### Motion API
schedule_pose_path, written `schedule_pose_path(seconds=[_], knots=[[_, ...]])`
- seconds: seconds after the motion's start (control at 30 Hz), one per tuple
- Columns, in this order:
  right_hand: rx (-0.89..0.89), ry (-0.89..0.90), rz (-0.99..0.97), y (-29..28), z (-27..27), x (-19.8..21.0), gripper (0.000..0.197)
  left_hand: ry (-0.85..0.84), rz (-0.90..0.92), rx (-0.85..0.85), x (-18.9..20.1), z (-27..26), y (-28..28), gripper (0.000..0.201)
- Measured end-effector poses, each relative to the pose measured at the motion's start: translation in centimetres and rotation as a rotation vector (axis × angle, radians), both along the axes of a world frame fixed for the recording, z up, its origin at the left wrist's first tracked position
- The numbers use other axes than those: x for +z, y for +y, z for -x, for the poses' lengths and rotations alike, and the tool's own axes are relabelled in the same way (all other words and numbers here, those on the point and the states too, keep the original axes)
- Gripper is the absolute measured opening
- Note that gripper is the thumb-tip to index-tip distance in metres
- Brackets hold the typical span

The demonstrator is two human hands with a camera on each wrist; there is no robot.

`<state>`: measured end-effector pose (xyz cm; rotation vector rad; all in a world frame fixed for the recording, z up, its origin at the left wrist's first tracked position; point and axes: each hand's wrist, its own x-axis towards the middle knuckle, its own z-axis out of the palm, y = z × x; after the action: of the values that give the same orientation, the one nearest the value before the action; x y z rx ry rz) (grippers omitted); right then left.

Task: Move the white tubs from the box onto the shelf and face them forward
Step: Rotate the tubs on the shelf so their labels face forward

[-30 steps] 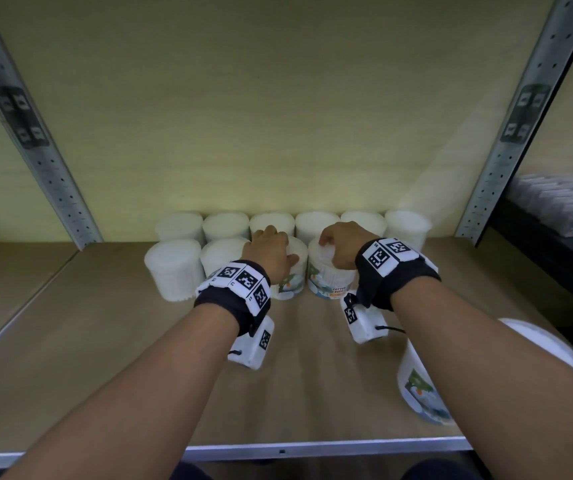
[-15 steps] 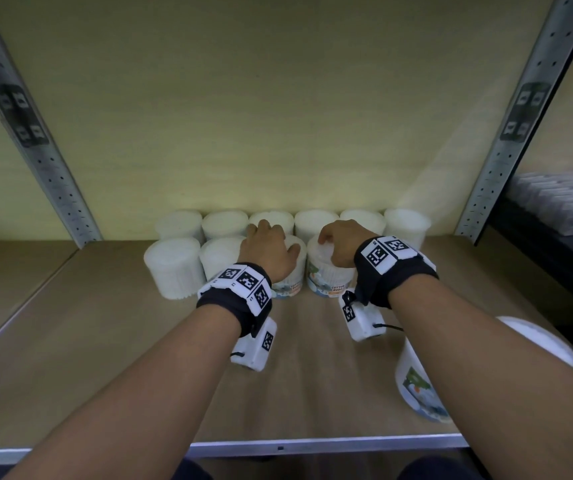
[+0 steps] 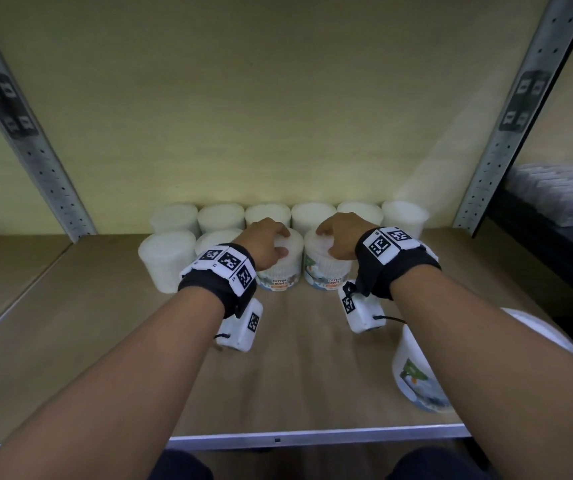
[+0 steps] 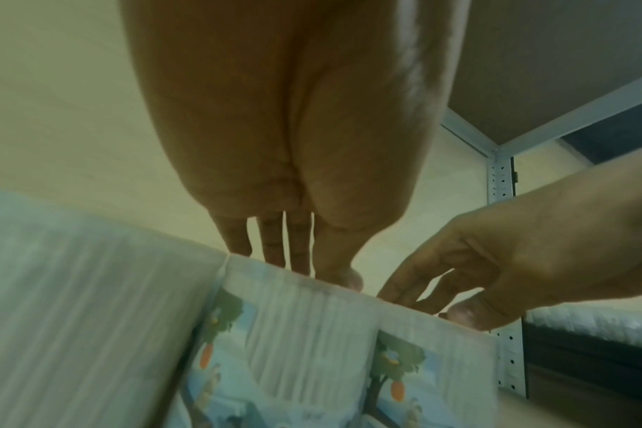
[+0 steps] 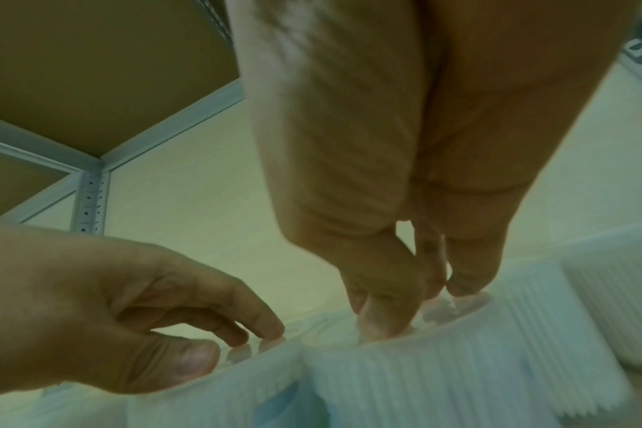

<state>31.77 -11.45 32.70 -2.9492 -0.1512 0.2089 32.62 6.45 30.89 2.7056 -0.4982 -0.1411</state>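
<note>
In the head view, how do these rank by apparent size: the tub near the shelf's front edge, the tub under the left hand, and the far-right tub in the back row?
1. Tub near the front edge: largest, though nearest the camera and partly hidden by the forearm.
2. Tub under the left hand.
3. Far-right back-row tub: smallest, farthest away.

Bare forearms, no sleeves. Each wrist: black band w/ white blocks printed w/ black square marker codes. White camera box hangs under each, also w/ marker; thin black cable on right one. Dark trousers.
</note>
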Motion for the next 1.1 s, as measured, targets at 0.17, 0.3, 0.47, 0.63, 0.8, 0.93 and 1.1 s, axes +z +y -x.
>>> schedule_pose_path(seconds=[0.17,0.3,0.47,0.63,0.8,0.93,1.1], knots=[[-0.008,0.009,0.020,0.2,0.1,0.1,0.056,-0.013,0.014,0.004,0.0,0.2,0.0,0.045],[-0.014,0.020,0.046,0.5,0.7,0.5,0.055,-0.015,-0.002,0.010,0.2,0.5,-0.1,0.046],[0.000,0.026,0.158,1.6,2.8,1.0,0.041,-0.003,-0.013,-0.002,0.7,2.3,0.1,0.047],[0.014,0.046,0.205,2.5,5.8,1.7,0.041,-0.012,0.002,-0.005,0.8,5.7,0.7,0.045],[0.039,0.057,0.222,2.7,9.3,1.9,0.039,-0.011,-0.027,-0.031,0.9,9.2,1.3,0.045],[0.060,0.066,0.234,2.6,12.1,2.2,0.038,-0.008,-0.046,-0.057,1.0,11.9,1.6,0.042],[0.051,0.052,0.206,2.2,15.0,2.3,0.046,-0.011,-0.054,-0.079,0.9,14.8,1.7,0.041]])
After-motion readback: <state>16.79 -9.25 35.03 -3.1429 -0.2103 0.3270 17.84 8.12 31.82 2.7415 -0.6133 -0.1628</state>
